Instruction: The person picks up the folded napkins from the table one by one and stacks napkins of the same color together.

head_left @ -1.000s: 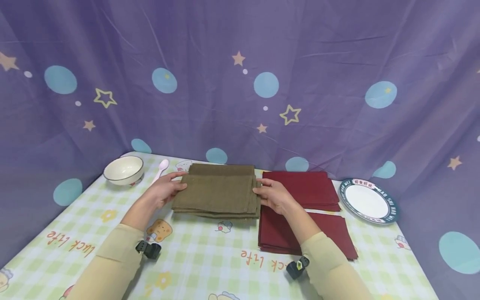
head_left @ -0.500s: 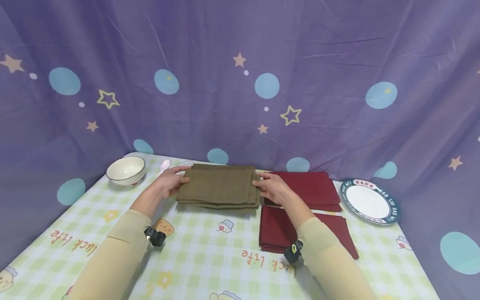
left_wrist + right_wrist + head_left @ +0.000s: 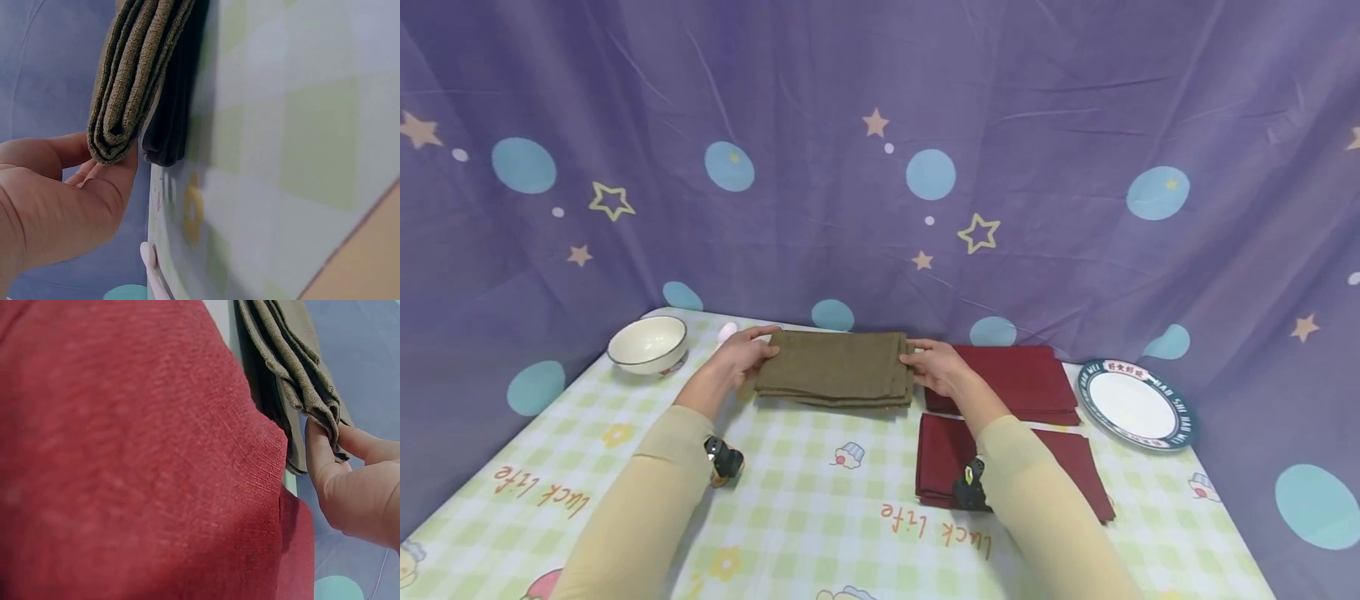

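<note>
An olive-brown folded cloth [image 3: 835,362] lies level between my two hands at the back middle of the table. My left hand [image 3: 737,358] pinches its left edge, thumb on one face and fingers on the other. At the opposite edge my right hand [image 3: 943,368] holds it the same way. In the left wrist view, a second folded cloth [image 3: 169,128], dark in shadow, rests on the table under the held one, with a narrow gap between them at this end. From the head view the held cloth hides most of that lower one.
Two dark red folded cloths, a far one [image 3: 1011,379] and a near one [image 3: 940,454], lie under and beside my right forearm. A white plate with a green rim [image 3: 1093,396] stands far right. Back left are a cream bowl [image 3: 647,343] and a pink spoon [image 3: 727,332], partly hidden.
Both hands have carried the olive-brown cloth away from me, toward the curtain. It now covers the lower cloth, whose back strip showed before. The red cloths, bowl and plate stay put.
</note>
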`<state>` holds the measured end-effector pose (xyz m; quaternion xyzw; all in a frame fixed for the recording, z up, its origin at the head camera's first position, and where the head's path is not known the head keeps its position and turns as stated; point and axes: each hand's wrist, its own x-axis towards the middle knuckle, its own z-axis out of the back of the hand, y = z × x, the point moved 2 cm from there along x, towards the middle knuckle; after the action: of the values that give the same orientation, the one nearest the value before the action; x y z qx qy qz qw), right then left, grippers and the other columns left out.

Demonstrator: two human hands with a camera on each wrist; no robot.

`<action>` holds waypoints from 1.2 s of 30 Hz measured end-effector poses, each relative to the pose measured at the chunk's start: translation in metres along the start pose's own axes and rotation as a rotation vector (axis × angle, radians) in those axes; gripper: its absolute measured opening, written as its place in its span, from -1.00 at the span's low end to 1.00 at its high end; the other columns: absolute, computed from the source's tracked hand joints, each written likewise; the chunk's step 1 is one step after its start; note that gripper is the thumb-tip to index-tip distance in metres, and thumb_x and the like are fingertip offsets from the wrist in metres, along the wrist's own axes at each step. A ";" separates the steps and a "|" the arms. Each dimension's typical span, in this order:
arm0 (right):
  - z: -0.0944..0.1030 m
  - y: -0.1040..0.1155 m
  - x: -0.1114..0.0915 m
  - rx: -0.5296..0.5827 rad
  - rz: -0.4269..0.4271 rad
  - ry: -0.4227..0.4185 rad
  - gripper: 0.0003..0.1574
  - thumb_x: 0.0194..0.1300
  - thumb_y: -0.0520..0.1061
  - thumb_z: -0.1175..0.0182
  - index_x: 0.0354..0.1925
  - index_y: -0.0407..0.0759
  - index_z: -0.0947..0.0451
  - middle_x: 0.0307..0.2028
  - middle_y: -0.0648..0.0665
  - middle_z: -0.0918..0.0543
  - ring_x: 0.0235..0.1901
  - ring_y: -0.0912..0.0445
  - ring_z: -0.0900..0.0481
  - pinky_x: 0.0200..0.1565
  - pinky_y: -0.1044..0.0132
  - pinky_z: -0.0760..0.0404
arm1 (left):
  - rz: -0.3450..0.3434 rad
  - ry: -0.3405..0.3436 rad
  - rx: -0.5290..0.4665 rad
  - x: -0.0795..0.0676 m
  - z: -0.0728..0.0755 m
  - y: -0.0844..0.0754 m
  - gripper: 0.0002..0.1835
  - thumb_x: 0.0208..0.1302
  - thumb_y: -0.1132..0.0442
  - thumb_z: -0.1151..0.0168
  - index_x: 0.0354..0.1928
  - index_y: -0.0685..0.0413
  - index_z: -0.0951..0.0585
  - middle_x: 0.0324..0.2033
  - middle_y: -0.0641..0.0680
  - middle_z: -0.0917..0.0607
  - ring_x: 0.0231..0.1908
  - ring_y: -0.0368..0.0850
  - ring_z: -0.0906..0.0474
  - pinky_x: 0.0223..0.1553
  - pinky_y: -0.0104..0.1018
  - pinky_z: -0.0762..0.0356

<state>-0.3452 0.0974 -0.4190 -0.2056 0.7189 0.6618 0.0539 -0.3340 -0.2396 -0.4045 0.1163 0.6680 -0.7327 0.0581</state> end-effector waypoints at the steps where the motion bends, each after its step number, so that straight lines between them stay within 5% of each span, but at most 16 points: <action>1: 0.000 0.000 0.001 0.001 -0.001 -0.007 -0.25 0.43 -0.37 -0.17 0.51 -0.25 -0.23 0.46 -0.37 -0.26 0.45 -0.18 -0.19 0.40 -0.07 -0.24 | 0.006 -0.004 -0.006 0.001 0.000 0.000 -0.30 0.47 0.48 -0.05 0.58 0.19 -0.11 -0.52 -0.10 -0.61 -0.53 -0.32 -0.57 -0.39 -0.42 -0.61; 12: -0.002 0.003 0.013 0.009 0.020 -0.072 -0.33 0.42 -0.40 -0.17 0.44 -0.30 -0.31 0.25 -0.38 -0.51 0.25 -0.13 -0.49 0.29 0.00 -0.46 | 0.037 -0.031 0.021 0.014 0.001 -0.001 -0.31 0.49 0.48 -0.05 0.58 0.14 -0.12 -0.25 -0.05 -0.64 -0.40 -0.30 -0.62 -0.27 -0.37 -0.64; 23: -0.004 0.000 0.025 0.010 0.036 -0.123 -0.37 0.37 -0.45 -0.19 0.38 -0.37 -0.37 0.19 -0.41 -0.56 0.04 -0.04 -0.61 0.17 0.05 -0.59 | 0.044 -0.077 0.005 0.027 -0.002 0.001 -0.33 0.48 0.50 -0.05 0.57 0.18 -0.15 0.08 0.25 -0.53 -0.37 -0.25 -0.62 -0.28 -0.34 -0.66; 36: -0.006 0.008 0.027 -0.087 0.072 -0.194 -0.36 0.36 -0.43 -0.23 0.37 -0.37 -0.38 0.28 -0.42 -0.47 0.27 -0.13 -0.47 0.23 0.00 -0.52 | 0.018 -0.187 0.035 0.033 -0.008 -0.002 -0.36 0.43 0.52 -0.10 0.52 0.23 -0.25 0.09 0.28 -0.52 -0.40 -0.27 -0.57 -0.35 -0.41 -0.64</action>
<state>-0.3718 0.0857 -0.4200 -0.1165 0.6879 0.7107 0.0905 -0.3660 -0.2293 -0.4120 0.0546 0.6458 -0.7513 0.1248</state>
